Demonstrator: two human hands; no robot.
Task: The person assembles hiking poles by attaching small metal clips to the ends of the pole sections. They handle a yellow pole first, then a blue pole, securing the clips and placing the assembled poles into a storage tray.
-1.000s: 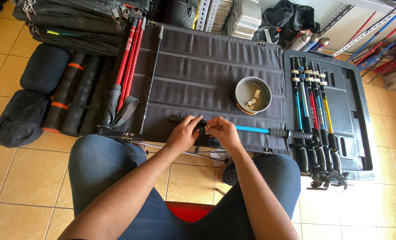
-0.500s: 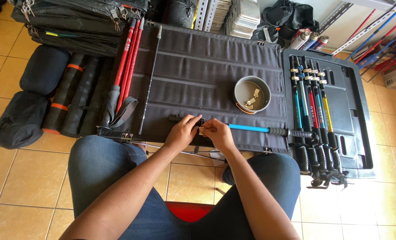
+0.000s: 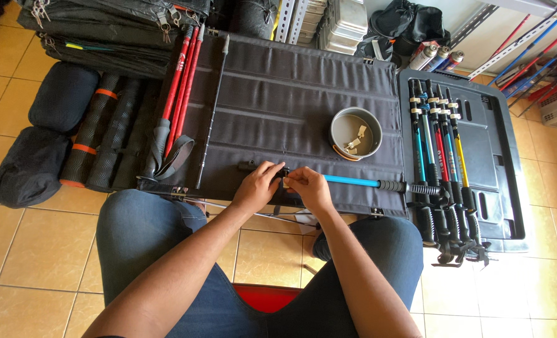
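Note:
A blue trekking pole [image 3: 353,181] lies across the near edge of a dark fabric cot [image 3: 303,87], its black grip pointing right. My left hand [image 3: 258,185] and my right hand [image 3: 306,186] meet at the pole's left end, fingers pinched around a black joint there. A short black section [image 3: 247,166] sticks out to the left of my left hand. A grey pot [image 3: 355,133] with small pale parts inside sits just beyond my hands.
Several coloured poles [image 3: 441,150] lie on a black plastic tray [image 3: 497,156] at right. Red poles [image 3: 178,94] and a thin grey pole section [image 3: 211,112] rest on the cot's left. Rolled mats [image 3: 97,138] and dark bags [image 3: 28,166] sit on the tiled floor.
My hands have stayed at the pole's joint, with only small finger shifts. The pole lies in the same place.

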